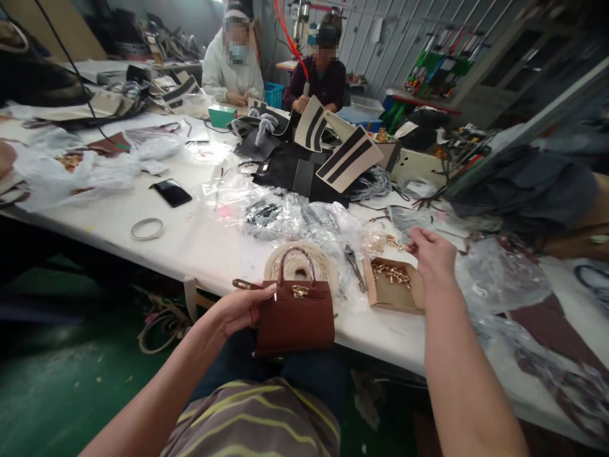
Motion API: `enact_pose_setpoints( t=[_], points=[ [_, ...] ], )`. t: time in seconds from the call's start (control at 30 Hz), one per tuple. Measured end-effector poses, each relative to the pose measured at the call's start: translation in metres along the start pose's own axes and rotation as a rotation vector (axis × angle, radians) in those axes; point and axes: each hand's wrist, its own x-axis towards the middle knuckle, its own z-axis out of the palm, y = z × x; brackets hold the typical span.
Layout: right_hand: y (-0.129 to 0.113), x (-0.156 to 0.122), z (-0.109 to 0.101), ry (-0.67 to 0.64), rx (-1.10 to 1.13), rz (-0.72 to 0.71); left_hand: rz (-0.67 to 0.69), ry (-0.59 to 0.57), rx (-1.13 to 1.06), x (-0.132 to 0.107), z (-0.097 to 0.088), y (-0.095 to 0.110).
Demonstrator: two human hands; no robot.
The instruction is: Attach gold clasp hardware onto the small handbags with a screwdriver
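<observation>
My left hand (242, 308) grips a small brown handbag (295, 317) by its left edge, holding it upright at the near edge of the white table (190, 235). The bag has a curved handle and a gold clasp. My right hand (428, 251) hovers above and just right of a small cardboard box (394, 289) holding gold metal fittings; its fingers are curled together as if pinching something I cannot make out. Small pliers (353, 261) lie left of the box. A roll of cream strap (301, 263) sits behind the bag.
Clear plastic bags (295, 216) litter the table's middle. A black phone (172, 192) and a ring (147, 228) lie to the left. Black and cream striped bag pieces (349, 158) are piled farther back. Two other people sit at the far side.
</observation>
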Motion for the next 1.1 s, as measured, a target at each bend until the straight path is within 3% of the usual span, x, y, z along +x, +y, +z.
enact_pose_setpoints(
  t=[0.1, 0.2, 0.33, 0.47, 0.63, 0.7, 0.77, 0.83, 0.93, 1.03, 1.1],
  points=[
    [-0.02, -0.045, -0.001, -0.117, 0.428, 0.072, 0.013, 0.025, 0.07, 0.001, 0.005, -0.001],
    [-0.039, -0.103, 0.008, -0.286, 0.605, 0.226, 0.061, 0.092, 0.128, 0.005, 0.012, -0.005],
    [-0.048, -0.175, 0.026, -0.394, 0.529, 0.292, 0.2, 0.185, 0.169, 0.012, 0.012, -0.012],
    [-0.042, -0.22, 0.034, -0.473, 0.265, 0.277, 0.277, 0.209, 0.224, 0.012, 0.006, -0.017],
    [-0.031, -0.25, 0.042, -0.641, 0.05, 0.265, 0.318, 0.265, 0.25, 0.008, 0.008, -0.02],
    [-0.031, -0.258, 0.047, -0.678, -0.055, 0.166, 0.357, 0.267, 0.229, 0.008, 0.01, -0.021],
    [-0.035, -0.265, 0.051, -0.699, -0.178, -0.02, 0.382, 0.256, 0.204, 0.007, 0.012, -0.021],
    [-0.039, -0.269, 0.054, -0.693, -0.256, -0.175, 0.379, 0.218, 0.19, 0.006, 0.012, -0.02],
    [-0.035, -0.27, 0.06, -0.609, -0.284, -0.228, 0.372, 0.139, 0.238, 0.007, 0.008, -0.02],
    [-0.021, -0.263, 0.07, -0.556, -0.297, -0.292, 0.428, 0.17, 0.321, 0.017, -0.002, -0.021],
    [-0.011, -0.259, 0.071, -0.554, -0.316, -0.427, 0.464, 0.18, 0.347, 0.022, -0.008, -0.021]
  ],
)
